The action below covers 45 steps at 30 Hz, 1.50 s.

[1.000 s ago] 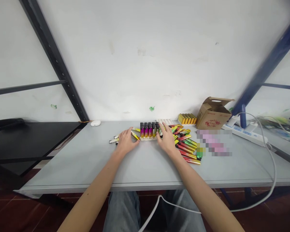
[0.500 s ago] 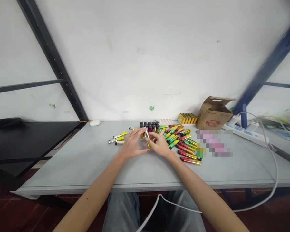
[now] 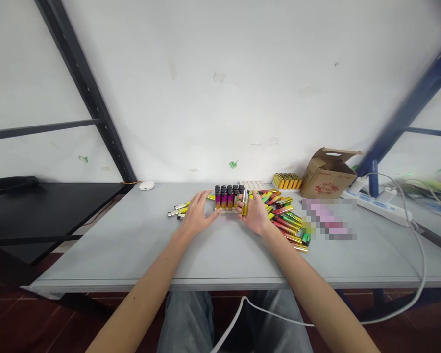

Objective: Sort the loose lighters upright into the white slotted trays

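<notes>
Upright lighters (image 3: 224, 198) with black tops and purple-to-orange bodies stand in close rows at the middle of the table. A pale tray edge (image 3: 228, 212) shows beneath them. My left hand (image 3: 197, 215) is beside their left end, fingers stretched and thumb apart, the thumb tip close to the tray corner. My right hand (image 3: 257, 215) grips a shiny yellow lighter (image 3: 245, 206), held upright at the right end of the rows. Loose lighters (image 3: 286, 223) in red, green and yellow are heaped right of my right hand. A few yellow lighters (image 3: 180, 210) lie left of my left hand.
Behind the heap stand a block of yellow lighters (image 3: 286, 180) and an open cardboard box (image 3: 327, 181). A white power strip (image 3: 378, 206) with cables is at the right. A white earbud case (image 3: 146, 185) sits near the wall.
My hands have moved apart. The lighter that was between both hands is now in my right hand alone, further right and upright. The rows of purple lighters are now uncovered.
</notes>
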Available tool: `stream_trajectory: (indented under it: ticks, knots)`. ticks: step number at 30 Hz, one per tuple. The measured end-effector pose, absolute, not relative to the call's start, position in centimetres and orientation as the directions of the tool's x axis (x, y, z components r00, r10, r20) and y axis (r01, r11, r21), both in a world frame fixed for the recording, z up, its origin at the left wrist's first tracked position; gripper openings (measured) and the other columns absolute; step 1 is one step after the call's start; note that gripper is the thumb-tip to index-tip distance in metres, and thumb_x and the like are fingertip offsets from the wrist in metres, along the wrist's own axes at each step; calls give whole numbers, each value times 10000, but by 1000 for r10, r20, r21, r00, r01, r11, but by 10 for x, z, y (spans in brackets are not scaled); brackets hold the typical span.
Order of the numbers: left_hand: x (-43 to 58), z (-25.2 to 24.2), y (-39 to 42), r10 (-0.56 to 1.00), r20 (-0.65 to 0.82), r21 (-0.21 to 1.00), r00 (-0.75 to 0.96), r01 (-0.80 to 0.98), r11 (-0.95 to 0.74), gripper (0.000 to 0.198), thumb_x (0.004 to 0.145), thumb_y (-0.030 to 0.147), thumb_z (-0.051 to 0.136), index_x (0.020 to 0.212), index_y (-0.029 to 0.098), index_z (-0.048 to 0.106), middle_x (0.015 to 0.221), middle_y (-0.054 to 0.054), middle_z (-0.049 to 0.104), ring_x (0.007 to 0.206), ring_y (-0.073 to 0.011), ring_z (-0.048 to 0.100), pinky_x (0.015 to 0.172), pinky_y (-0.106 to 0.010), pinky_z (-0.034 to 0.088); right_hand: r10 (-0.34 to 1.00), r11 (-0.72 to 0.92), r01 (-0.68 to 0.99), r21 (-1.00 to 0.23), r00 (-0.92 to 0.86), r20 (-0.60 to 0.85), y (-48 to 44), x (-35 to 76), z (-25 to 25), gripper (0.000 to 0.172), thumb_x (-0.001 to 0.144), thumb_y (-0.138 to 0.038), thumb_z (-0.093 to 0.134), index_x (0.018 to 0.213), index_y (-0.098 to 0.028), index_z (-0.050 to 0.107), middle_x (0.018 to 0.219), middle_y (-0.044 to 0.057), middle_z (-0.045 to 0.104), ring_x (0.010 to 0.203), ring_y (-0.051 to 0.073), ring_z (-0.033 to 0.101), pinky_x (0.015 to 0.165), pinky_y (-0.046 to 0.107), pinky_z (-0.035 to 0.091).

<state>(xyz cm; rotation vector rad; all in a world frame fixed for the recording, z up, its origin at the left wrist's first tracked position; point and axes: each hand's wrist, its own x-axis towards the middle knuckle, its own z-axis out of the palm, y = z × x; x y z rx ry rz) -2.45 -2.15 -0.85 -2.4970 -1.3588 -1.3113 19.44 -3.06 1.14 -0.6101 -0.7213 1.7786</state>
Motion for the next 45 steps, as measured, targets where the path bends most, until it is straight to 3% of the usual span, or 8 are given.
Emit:
stream_trajectory:
  ticks: [3, 9, 19, 23, 29, 34, 45]
  knots:
    - [-24, -8, -22, 700, 664, 377, 263, 690, -617, 470, 924, 435, 549, 1335, 226, 462, 1316, -113, 545, 1235, -267, 519, 1046, -432, 423, 948, -267, -667, -696, -313, -64, -32, 196, 14, 464, 902, -620, 393, 708, -207, 474, 536, -53, 388, 436, 94, 398, 411, 202, 334]
    - [-24, -8, -22, 729, 632, 436, 261, 658, -614, 292, 968, 389, 459, 1191, 229, 558, 1215, -84, 590, 1136, -237, 578, 987, -399, 457, 960, -250, -644, -723, -260, -100, -32, 195, 15, 434, 939, -528, 312, 637, -224, 384, 460, -49, 356, 384, 100, 333, 398, 205, 313]
    - [-24, -6, -20, 777, 594, 538, 207, 617, -575, 299, 992, 392, 391, 1118, 224, 603, 1149, -64, 617, 1026, -205, 616, 895, -354, 491, 952, -238, -651, -721, -304, -40, -31, 196, 14, 401, 900, -433, 296, 566, -220, 359, 446, -88, 191, 371, 76, 124, 369, 200, 233]
    - [-25, -6, -20, 783, 590, 541, 197, 624, -564, 312, 998, 395, 371, 1074, 224, 620, 1132, -62, 625, 1039, -209, 608, 879, -345, 492, 964, -198, -675, -711, -264, -18, -33, 197, 15, 425, 917, -437, 279, 597, -208, 439, 457, -89, 201, 383, 79, 134, 378, 193, 249]
    - [-25, -4, -21, 792, 577, 545, 197, 630, -553, 341, 1000, 402, 351, 968, 214, 635, 1049, -66, 642, 973, -216, 611, 797, -334, 498, 961, -203, -654, -728, -276, -20, -33, 197, 15, 404, 894, -431, 316, 552, -220, 365, 444, -91, 173, 378, 76, 103, 360, 190, 213]
    - [-25, -4, -22, 796, 569, 547, 206, 628, -554, 367, 1004, 407, 331, 942, 211, 635, 985, -67, 641, 929, -217, 607, 754, -330, 494, 970, -164, -664, -729, -244, 4, -34, 195, 16, 387, 894, -438, 354, 581, -216, 408, 447, -90, 194, 378, 76, 129, 376, 181, 248]
    - [-26, -6, -20, 790, 575, 543, 214, 622, -564, 372, 1004, 387, 326, 921, 205, 640, 974, -68, 646, 929, -221, 616, 781, -345, 487, 972, -160, -649, -744, -235, -5, -34, 195, 16, 408, 907, -418, 320, 571, -214, 431, 425, -85, 201, 366, 80, 130, 367, 191, 234]
